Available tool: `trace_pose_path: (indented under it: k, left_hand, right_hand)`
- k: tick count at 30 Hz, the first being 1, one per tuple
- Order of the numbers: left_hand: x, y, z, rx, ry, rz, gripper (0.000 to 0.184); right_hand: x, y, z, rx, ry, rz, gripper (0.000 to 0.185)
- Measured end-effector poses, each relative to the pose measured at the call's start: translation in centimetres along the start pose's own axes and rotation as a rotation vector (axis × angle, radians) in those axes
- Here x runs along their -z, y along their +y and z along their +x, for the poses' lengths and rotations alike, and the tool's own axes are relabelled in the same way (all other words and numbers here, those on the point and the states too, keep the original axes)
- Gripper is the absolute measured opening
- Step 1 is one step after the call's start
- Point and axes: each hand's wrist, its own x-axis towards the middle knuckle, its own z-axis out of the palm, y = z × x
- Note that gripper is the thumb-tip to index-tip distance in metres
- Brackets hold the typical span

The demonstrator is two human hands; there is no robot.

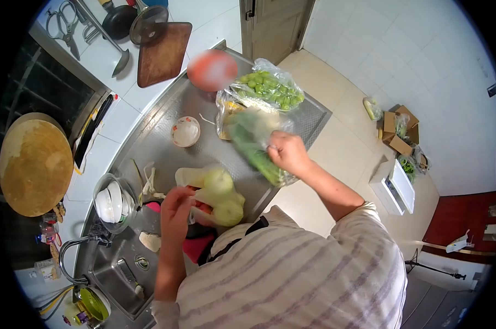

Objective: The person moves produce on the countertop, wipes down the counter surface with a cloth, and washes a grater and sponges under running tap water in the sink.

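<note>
My right hand (pixel 288 153) is closed on a clear plastic bag of long green vegetables (pixel 252 143), blurred by motion, over the steel counter's front part. My left hand (pixel 178 205) is beside a bag of pale green round vegetables (pixel 219 192), its fingers bent near the bag's edge; whether they pinch the plastic cannot be made out. Red items show inside that bag. Behind the green bundle lie a bag of green pods (pixel 270 88) and a bag with yellow and white contents (pixel 226 112).
A small bowl (pixel 185 131) and a blurred red container (pixel 212 70) stand on the steel counter (pixel 155 151). White bowls (pixel 110 203) sit beside the sink (pixel 108 268). A brown cutting board (pixel 164 54) leans on the wall. Boxes (pixel 400 129) are on the floor.
</note>
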Motion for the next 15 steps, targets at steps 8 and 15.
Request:
trace_pose_path:
  k: [8, 15]
  left_hand:
    - [-5.6, 1.3, 6.1, -0.212, -0.339, 0.303, 0.014]
    - [-11.6, 4.8, 10.6, -0.199, -0.465, 0.276, 0.015]
  right_hand:
    - [-0.2, -0.4, -0.7, -0.201, 0.2, 0.315, 0.009]
    - [2.0, 5.7, -2.2, -0.446, 0.538, 0.65, 0.014]
